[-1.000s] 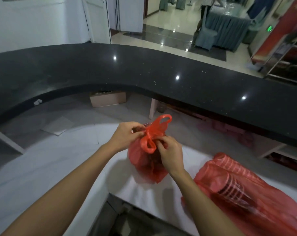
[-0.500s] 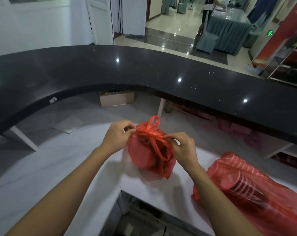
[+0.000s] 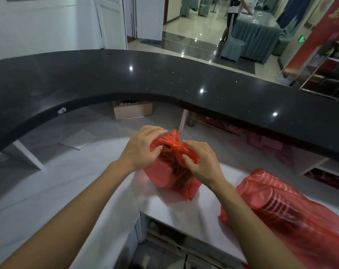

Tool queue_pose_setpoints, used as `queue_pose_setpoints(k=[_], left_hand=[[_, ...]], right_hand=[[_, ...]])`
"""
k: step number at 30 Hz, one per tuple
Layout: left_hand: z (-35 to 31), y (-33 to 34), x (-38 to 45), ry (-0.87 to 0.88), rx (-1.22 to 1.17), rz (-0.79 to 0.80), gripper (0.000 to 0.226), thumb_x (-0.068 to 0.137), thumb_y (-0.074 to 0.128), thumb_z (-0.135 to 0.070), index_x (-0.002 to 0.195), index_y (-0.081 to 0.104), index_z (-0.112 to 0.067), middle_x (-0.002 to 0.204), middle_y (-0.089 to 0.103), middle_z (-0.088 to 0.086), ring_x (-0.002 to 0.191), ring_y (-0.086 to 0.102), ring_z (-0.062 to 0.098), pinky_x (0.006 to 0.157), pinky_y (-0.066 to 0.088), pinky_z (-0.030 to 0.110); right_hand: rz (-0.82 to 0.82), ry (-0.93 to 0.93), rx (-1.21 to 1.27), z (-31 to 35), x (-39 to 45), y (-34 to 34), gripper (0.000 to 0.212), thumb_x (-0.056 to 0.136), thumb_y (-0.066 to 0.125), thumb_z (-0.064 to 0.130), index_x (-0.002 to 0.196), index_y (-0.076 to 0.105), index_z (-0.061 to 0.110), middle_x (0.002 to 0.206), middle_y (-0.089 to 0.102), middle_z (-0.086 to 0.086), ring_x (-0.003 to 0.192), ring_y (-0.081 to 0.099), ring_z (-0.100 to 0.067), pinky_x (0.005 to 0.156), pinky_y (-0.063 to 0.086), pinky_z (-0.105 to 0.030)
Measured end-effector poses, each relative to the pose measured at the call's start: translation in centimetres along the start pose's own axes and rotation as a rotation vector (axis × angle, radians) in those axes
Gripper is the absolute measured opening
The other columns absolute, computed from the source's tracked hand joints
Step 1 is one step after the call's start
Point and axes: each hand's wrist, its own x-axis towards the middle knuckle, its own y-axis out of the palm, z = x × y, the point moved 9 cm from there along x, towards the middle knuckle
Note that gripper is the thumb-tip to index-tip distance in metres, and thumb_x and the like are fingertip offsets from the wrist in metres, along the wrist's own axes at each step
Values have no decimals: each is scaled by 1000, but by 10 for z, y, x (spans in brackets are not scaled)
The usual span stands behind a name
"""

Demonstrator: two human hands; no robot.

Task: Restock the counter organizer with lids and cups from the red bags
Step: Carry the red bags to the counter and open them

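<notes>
While both hands pinch knot, small red bag stands upright.

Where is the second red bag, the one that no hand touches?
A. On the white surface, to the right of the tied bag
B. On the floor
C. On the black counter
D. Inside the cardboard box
A: the second bag lies on the white surface, right of the tied bag.
</notes>
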Motion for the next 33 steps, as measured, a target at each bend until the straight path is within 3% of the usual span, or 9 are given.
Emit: queue_pose_setpoints(k=[3,6,10,16,19,24,28,31,33], left_hand=[[-10,24,15,77,112,134,41,86,65,-30,127,65,-24,122,66,-4,115,57,20,95,47,39],[-9,28,19,78,123,166,14,92,65,-30,102,73,-25,98,69,-5,93,64,21,81,50,41],[7,9,16,-6,-12,65,2,91,68,-20,90,70,-19,88,68,-4,81,63,18,76,53,40],[73,-38,-13,-363,-104,-162,7,92,68,-16,86,71,-16,80,70,-4,76,63,13,72,49,31],[85,-45,-35,-439,-128,-177,10,92,67,-14,84,69,-18,75,68,-5,71,63,10,68,49,29],[64,-41,-38,-326,-67,-205,17,86,70,-8,98,67,-19,100,65,-4,93,61,15,83,54,37],[6,-49,-24,29,7,-320,28,82,66,4,107,70,-8,111,64,3,107,58,22,94,48,32],[-22,-19,-7,247,72,-134,26,85,59,2,104,72,-8,107,69,4,104,61,24,95,49,36],[-16,4,1,280,160,-6,28,84,56,-2,103,74,-11,105,71,5,102,64,25,95,50,39]], right_hand=[[41,-8,-71,3,10,16,35,84,66,31,118,70,27,112,71,9,103,60,-22,87,49,-45],[41,-2,-123,-5,10,21,19,86,66,31,102,76,28,95,72,9,90,60,-21,78,49,-47],[-10,-22,-130,-10,0,8,11,91,66,26,98,74,28,91,69,12,88,58,-19,79,46,-44],[-130,34,-127,-46,-29,-30,11,90,66,12,94,74,18,89,69,5,87,57,-22,78,50,-47],[-93,90,-131,-64,-43,-34,19,87,72,1,96,75,17,91,70,8,92,57,-19,82,52,-49],[-124,60,-48,-32,-34,-36,34,83,59,1,108,75,17,109,71,6,106,60,-17,94,51,-45],[-117,6,29,7,-16,-26,35,86,55,11,114,74,17,120,70,2,115,61,-17,100,49,-40],[16,83,19,10,-5,-2,39,97,58,29,135,62,21,134,64,-2,123,57,-22,105,46,-42],[136,162,-25,4,-6,16,53,98,59,36,148,47,27,136,62,-3,121,57,-24,103,46,-40]])
